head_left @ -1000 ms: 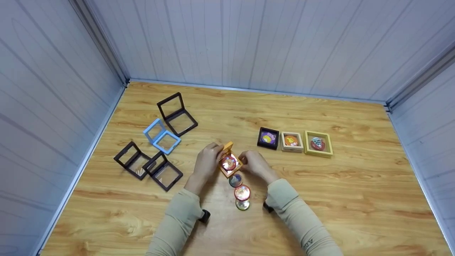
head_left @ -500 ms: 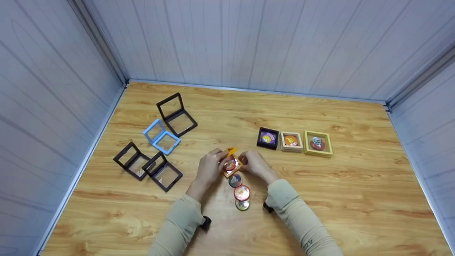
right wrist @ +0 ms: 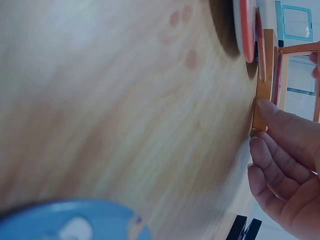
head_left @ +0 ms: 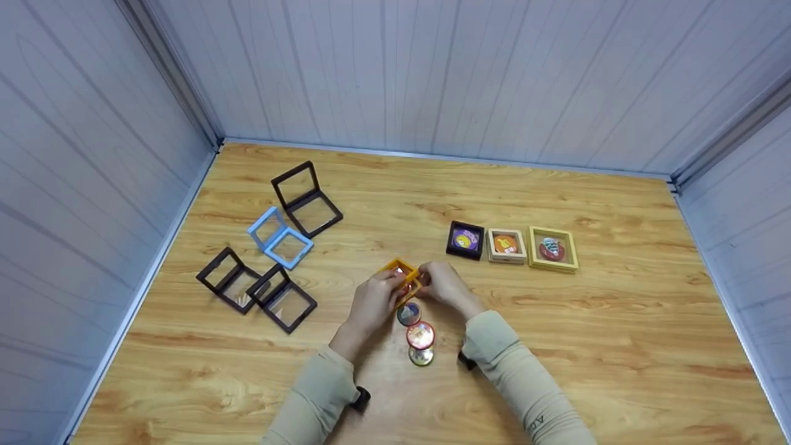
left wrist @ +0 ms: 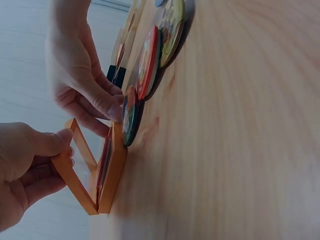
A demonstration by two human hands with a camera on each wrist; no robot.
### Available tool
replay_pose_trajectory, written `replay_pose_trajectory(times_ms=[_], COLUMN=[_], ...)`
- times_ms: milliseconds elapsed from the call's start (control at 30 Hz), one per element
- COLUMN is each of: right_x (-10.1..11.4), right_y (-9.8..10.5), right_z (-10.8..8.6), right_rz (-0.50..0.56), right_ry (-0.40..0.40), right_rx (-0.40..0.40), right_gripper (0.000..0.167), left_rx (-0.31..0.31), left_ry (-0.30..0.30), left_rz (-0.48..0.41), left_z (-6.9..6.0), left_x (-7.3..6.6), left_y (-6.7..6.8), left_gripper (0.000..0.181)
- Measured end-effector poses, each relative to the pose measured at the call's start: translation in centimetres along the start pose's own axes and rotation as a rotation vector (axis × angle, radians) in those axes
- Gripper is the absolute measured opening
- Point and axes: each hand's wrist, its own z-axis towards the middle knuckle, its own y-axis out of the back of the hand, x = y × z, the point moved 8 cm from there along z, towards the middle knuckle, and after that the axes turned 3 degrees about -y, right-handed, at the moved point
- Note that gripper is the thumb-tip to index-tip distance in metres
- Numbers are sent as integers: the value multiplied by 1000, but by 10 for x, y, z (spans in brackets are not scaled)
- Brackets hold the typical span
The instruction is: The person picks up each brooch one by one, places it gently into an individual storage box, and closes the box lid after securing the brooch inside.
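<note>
A small orange hinged display frame [head_left: 391, 266] stands partly open on the table, its clear-windowed lid [left wrist: 79, 182] tilted over the base [left wrist: 116, 167]. My left hand [head_left: 372, 301] pinches the lid's free edge between thumb and fingers. With thumb and fingertips, my right hand [head_left: 446, 285] grips a corner of the base. Inside the base lies a red round badge [left wrist: 103, 162], seen edge-on in the left wrist view. Just in front of the frame are a dark round badge [head_left: 408, 314], a red one [head_left: 421, 335] and a yellow-green one [head_left: 421, 356], the last two overlapping.
At left, open hinged frames stand: a blue one [head_left: 289, 246] and black ones [head_left: 316, 213]. At right, closed black [head_left: 465, 240], cream [head_left: 507, 246] and yellow [head_left: 552, 250] frames hold badges. A blue badge [right wrist: 85, 222] shows in the right wrist view. Panels wall the table.
My left hand has moved rightward and slightly nearer, swinging the orange lid over toward the base. My right hand has stayed at the frame's corner. The loose badges have not moved.
</note>
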Motion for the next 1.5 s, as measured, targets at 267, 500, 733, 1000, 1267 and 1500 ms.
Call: replay_pose_trajectory(times_ms=[267,500,733,1000,1267,1500], right_x=[2,2,2,10,30,43], right_y=[1,1,1,7,14,10], right_z=[0,1,0,-4,-10,-15], right_rz=[-27,-6,5,-28,-120,-203], right_ry=[12,20,26,26,199,342], right_rx=[-10,-5,-10,-19,-87,-48], right_gripper=[18,22,21,26,24,21], left_rx=[58,166,181,121,84,32], left_ry=[-34,75,340,-9,-44,8], left_rz=[36,-14,-287,-3,63,112], left_z=[-5,-9,-14,-10,-12,-18], left_x=[-7,1,19,-3,-1,14], left_y=[-9,-24,-32,-19,-1,26], left_gripper=[13,18,24,16,16,18])
